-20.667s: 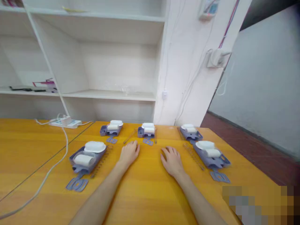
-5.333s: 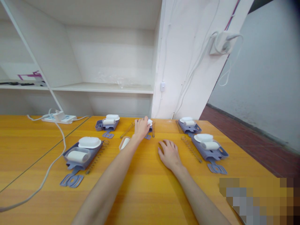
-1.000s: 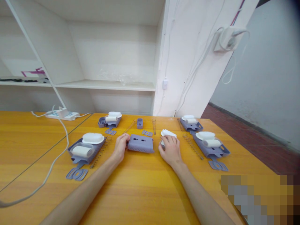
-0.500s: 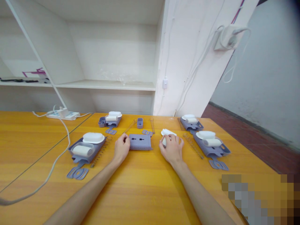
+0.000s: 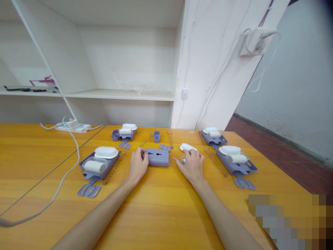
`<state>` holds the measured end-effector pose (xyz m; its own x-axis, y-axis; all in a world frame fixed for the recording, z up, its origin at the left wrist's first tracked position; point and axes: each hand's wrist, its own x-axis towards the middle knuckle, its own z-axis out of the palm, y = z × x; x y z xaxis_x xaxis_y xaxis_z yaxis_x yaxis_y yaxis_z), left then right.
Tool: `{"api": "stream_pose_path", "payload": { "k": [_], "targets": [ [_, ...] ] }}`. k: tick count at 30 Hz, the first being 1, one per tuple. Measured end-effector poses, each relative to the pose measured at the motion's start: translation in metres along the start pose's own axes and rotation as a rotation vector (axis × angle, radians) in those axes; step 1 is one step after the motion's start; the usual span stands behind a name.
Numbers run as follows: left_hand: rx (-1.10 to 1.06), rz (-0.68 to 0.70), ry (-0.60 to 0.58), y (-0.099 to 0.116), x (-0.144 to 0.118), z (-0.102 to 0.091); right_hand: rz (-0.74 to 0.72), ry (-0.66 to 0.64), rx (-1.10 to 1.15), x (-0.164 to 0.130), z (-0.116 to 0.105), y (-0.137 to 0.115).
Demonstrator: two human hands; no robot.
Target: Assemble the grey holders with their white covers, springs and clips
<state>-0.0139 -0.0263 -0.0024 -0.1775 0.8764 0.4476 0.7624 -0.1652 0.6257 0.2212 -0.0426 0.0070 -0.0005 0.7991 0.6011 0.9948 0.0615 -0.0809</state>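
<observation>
Hiding most of a white object (image 5: 183, 161) is the right hand (image 5: 191, 166).

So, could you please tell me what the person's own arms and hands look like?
The bare, ungloved left hand and the bare, ungloved right hand show no visible ring, watch, bracelet or marking. Both bare, slender forearms have no sleeves within the picture.

White built-in shelving unit (image 5: 119, 94) behind; on its boards, crumpled clear plastic film (image 5: 139, 90) mid-shelf, slim black objects (image 5: 23, 89) and a magenta piece (image 5: 44, 81) at left. Below, long white plastic power strip (image 5: 82, 127) at the tabletop's back edge; pale flexible cable (image 5: 78, 155) curving to lower left. White pillar (image 5: 205, 45) bears boxy white wall socket (image 5: 256, 43), plug in. Dark-red tiled floor (image 5: 270, 146), far right.
</observation>
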Motion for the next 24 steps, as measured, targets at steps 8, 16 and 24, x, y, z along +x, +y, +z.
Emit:
{"api": "stream_pose_path", "payload": {
  "k": [8,16,24],
  "targets": [
    [0.252,0.348,0.093,0.022,-0.015,-0.007,0.094,-0.015,-0.175,0.001,-0.010,0.000],
    [0.347,0.511,-0.022,0.030,-0.021,-0.009,0.120,-0.033,-0.252,0.001,-0.017,-0.003],
    [0.356,0.508,-0.050,0.030,-0.021,-0.010,0.099,-0.062,-0.256,0.001,-0.015,-0.003]
  ]
}}
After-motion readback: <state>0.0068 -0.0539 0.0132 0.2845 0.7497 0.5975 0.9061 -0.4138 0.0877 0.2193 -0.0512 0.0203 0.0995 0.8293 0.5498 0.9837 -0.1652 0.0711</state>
